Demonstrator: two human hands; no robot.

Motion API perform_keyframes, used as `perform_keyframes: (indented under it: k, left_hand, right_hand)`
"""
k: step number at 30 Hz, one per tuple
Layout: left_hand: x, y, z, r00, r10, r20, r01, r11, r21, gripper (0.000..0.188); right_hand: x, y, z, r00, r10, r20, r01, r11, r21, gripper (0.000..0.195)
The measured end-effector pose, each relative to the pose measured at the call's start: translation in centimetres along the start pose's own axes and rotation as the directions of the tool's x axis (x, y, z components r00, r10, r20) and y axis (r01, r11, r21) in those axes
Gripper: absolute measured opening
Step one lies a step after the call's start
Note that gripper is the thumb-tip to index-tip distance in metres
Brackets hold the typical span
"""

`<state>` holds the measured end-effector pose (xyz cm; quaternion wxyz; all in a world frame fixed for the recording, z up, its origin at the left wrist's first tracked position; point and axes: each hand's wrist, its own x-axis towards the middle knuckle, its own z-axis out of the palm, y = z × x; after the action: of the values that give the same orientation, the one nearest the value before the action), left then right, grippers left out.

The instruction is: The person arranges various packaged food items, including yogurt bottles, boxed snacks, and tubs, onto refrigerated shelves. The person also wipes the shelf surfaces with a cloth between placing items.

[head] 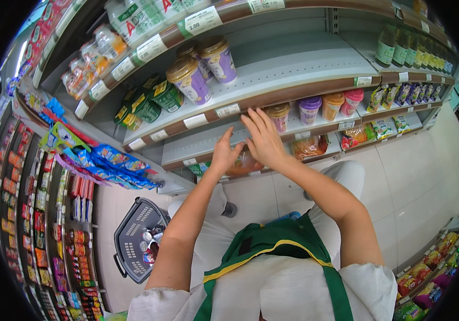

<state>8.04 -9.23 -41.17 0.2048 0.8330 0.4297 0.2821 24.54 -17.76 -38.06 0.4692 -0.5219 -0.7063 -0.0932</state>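
My right hand (264,138) is stretched flat with the fingers a little apart, its tips over the brown front strip of a shelf (289,98). Just right of it, a lidded cup (280,118) with a brown top stands on the shelf below, partly covered by my fingers. Lower and to the left, my left hand (225,152) has thumb and forefinger spread, holding nothing, in front of the lower shelf (189,146). Whether either hand touches a shelf edge I cannot tell. Along the same row are a purple-lidded cup (309,110), an orange-lidded cup (332,106) and a pink-lidded cup (352,102).
Purple-and-white cups (191,82) and green tubs (166,96) stand on the shelf above. Blue snack packets (119,160) hang at the left shelf end. A grey shopping basket (127,236) holding cans sits on the floor to my left. Bottles (386,46) line the upper right.
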Motion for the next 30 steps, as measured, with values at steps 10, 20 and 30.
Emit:
perform_keyframes:
  k: [10, 20, 30]
  left_hand:
    - [6.8, 2.4, 3.8, 0.994, 0.105, -0.001, -0.105, 0.994, 0.010, 0.073]
    - [8.8, 2.2, 4.2, 0.981, -0.030, 0.191, 0.023, 0.999, 0.037, 0.066]
    - [3.1, 4.4, 1.4, 0.949, 0.289, -0.124, -0.278, 0.956, 0.095, 0.069]
  right_hand:
    - [-3.7, 4.5, 2.4, 0.790, 0.531, 0.306, -0.608, 0.740, 0.287, 0.063]
    - [-3.6, 5.4, 3.3, 0.703, 0.591, 0.395, -0.700, 0.673, 0.239, 0.066]
    - [-4.1, 4.7, 0.4, 0.747, 0.513, 0.423, -0.641, 0.724, 0.255, 0.069]
